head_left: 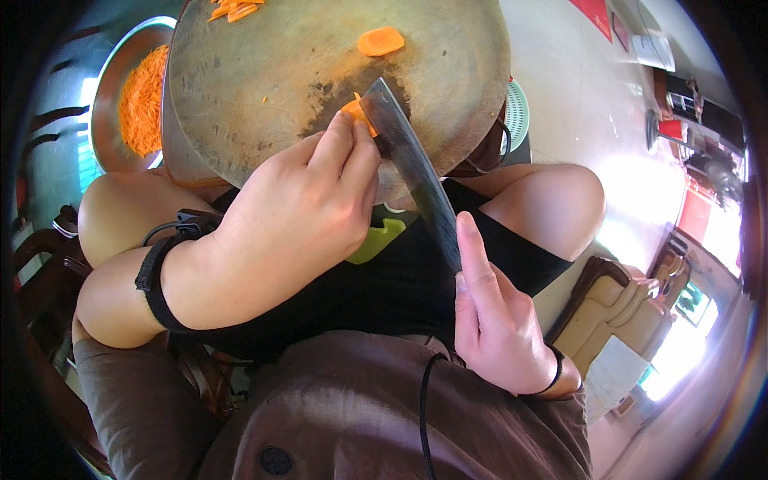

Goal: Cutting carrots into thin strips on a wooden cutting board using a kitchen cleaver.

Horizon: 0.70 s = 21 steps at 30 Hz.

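A round, worn wooden chopping board (pixel 240 88) lies in front of me. My left hand (pixel 312 192) pinches a piece of carrot (pixel 360 117) near the board's dark, wet patch. Right beside those fingertips is the blade of a knife (pixel 416 164), dark and broad, slanting over the board's near edge. My right hand (pixel 492 316) is closed round the knife's handle, with a finger laid along the blade; the handle itself is mostly hidden. Farther up the board lie a carrot slice (pixel 381 42) and, at the far left, a small pile of carrot sticks (pixel 234 10).
Left of the board stands a metal bowl (pixel 102 120) with shredded carrot (pixel 146 104) in it. A pale green basket (pixel 518 112) shows past the board's right edge. My knees flank the board. A beige sofa (pixel 612 320) stands at the right, and a black cord (pixel 424 408) hangs over my shirt.
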Each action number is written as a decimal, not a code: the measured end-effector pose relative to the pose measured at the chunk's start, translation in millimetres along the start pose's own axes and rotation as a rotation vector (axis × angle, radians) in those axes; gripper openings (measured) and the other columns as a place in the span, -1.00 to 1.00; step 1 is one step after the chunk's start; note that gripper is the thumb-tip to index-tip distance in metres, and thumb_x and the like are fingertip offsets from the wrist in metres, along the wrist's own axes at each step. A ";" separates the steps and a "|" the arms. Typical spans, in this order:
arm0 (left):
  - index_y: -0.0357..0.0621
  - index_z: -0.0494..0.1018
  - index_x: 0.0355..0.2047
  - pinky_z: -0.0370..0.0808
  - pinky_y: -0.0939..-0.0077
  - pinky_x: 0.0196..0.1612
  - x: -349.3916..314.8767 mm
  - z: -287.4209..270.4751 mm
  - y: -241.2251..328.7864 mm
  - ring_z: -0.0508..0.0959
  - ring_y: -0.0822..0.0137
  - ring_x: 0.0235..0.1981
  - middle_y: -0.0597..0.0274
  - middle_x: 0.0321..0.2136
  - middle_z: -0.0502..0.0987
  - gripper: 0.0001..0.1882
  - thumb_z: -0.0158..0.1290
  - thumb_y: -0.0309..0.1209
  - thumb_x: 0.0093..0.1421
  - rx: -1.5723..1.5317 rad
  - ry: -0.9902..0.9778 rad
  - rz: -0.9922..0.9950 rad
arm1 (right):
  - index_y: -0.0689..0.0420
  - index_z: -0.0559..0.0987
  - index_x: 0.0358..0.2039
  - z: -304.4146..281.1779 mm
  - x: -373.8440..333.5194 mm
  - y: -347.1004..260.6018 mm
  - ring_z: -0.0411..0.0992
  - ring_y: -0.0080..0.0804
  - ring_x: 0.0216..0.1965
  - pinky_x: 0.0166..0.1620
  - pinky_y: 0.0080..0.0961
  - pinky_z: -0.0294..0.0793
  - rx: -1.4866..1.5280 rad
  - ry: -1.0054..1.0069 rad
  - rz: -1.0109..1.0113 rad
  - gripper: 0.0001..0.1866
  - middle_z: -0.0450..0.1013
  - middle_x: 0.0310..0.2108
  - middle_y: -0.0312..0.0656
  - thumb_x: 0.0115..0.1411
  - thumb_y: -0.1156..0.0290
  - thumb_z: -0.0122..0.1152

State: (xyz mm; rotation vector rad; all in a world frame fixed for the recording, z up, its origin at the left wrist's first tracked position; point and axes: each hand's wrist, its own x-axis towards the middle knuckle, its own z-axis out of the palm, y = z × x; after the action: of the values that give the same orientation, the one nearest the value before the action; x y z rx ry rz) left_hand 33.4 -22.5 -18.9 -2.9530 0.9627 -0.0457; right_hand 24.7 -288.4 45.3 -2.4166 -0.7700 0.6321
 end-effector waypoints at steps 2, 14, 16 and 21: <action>-0.49 0.63 0.03 0.64 0.40 0.14 -0.5 0.2 -0.1 0.57 0.03 0.22 -0.09 0.14 0.58 -0.48 0.13 -0.38 0.11 -0.005 0.007 -0.003 | 0.07 0.17 0.63 0.3 -0.7 -0.3 0.37 -0.16 -0.63 -0.48 -0.16 0.51 0.007 0.001 -0.001 0.00 0.29 -0.52 -0.15 0.16 0.77 0.17; -0.45 0.64 0.00 0.65 0.37 0.12 -3.3 0.9 0.3 0.58 0.03 0.24 -0.04 0.07 0.61 -0.50 0.13 -0.36 0.10 -0.004 0.034 0.011 | 0.03 0.16 0.64 10.6 20.8 -10.0 0.36 -0.22 -0.69 -0.54 -0.23 0.51 -0.076 -0.002 -0.005 0.02 0.29 -0.56 -0.18 0.15 0.72 0.19; -0.43 0.65 -0.02 0.65 0.38 0.11 -4.6 3.2 0.2 0.58 0.03 0.24 -0.03 0.05 0.61 -0.52 0.14 -0.37 0.10 -0.009 0.054 -0.001 | -0.01 0.17 0.64 12.6 18.7 -13.2 0.36 -0.23 -0.70 -0.56 -0.23 0.50 -0.095 -0.024 0.027 0.02 0.29 -0.56 -0.19 0.15 0.71 0.18; -0.40 0.66 -0.02 0.65 0.39 0.10 -4.2 1.8 1.3 0.58 0.03 0.24 -0.04 0.07 0.60 -0.55 0.14 -0.39 0.11 0.013 0.036 0.003 | -0.08 0.16 0.65 5.5 -9.7 -12.9 0.37 -0.22 -0.70 -0.57 -0.20 0.49 -0.175 -0.051 0.061 0.04 0.29 -0.56 -0.18 0.14 0.71 0.19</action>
State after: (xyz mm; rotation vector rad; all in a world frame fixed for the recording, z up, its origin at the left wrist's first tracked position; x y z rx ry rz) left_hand 29.3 -21.0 -20.9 -2.9485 0.9671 -0.1052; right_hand 9.6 -283.7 51.5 -2.6001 -0.8054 0.6775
